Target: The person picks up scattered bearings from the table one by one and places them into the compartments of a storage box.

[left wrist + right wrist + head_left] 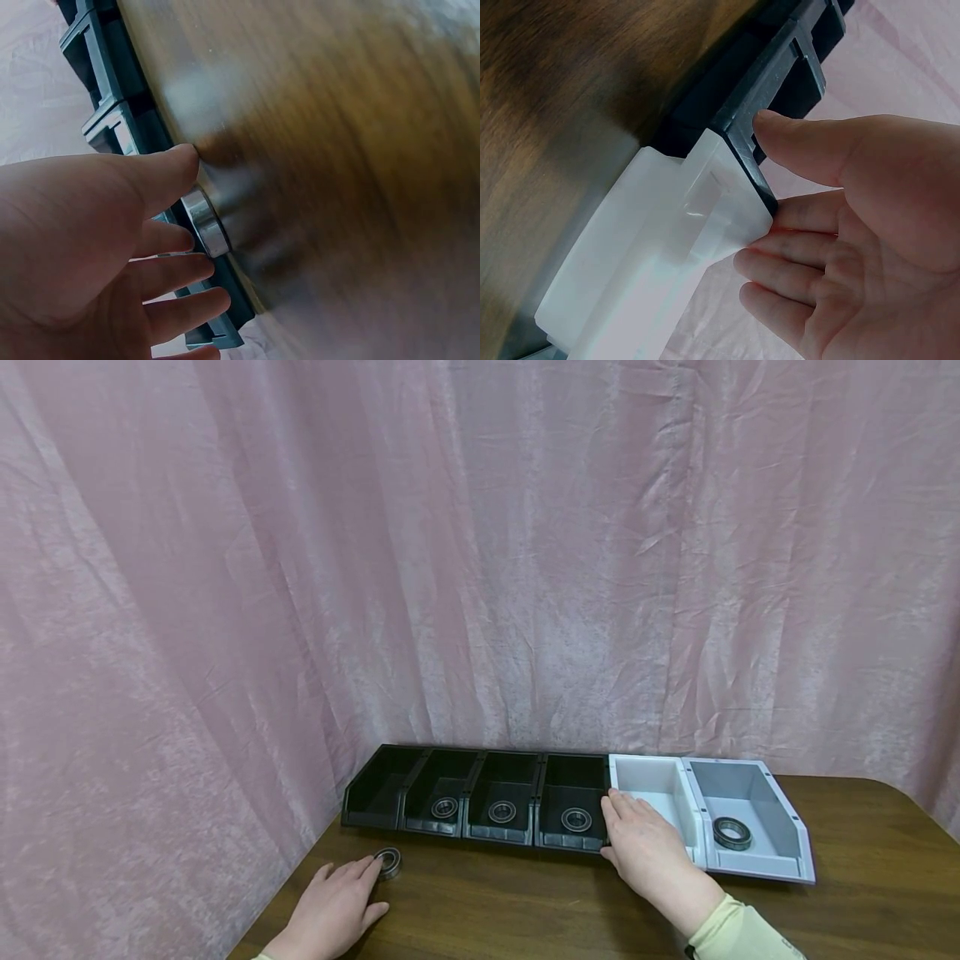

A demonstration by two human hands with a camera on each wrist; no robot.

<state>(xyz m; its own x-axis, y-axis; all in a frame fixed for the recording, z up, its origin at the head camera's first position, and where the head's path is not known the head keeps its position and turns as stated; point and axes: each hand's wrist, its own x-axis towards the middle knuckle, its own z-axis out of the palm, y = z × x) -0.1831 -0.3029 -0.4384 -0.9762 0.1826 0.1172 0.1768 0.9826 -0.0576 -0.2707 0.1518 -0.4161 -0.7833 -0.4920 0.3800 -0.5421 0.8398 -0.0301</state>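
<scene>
My left hand point(330, 910) reaches over the table with its fingers extended, the index fingertip at the rim of a metal ball bearing point(388, 863) lying flat on the wood. In the left wrist view, the bearing's shiny outer side point(205, 223) shows just past the thumb and index finger. My right hand point(648, 852) rests with nearly straight fingers where the last black bin point(573, 777) meets the white bin point(652, 772). From the right wrist, the thumb lies by the black bin's edge, and the fingers are beside the white bin's wall point(727, 202).
Several black bins and two light ones form a row along the table's back. One bearing each lies in the second black bin point(444, 808), third black bin point(502, 812) and last black bin. A larger bearing point(732, 833) sits in the grey bin point(738, 785). Pink curtains point(480, 568) hang behind.
</scene>
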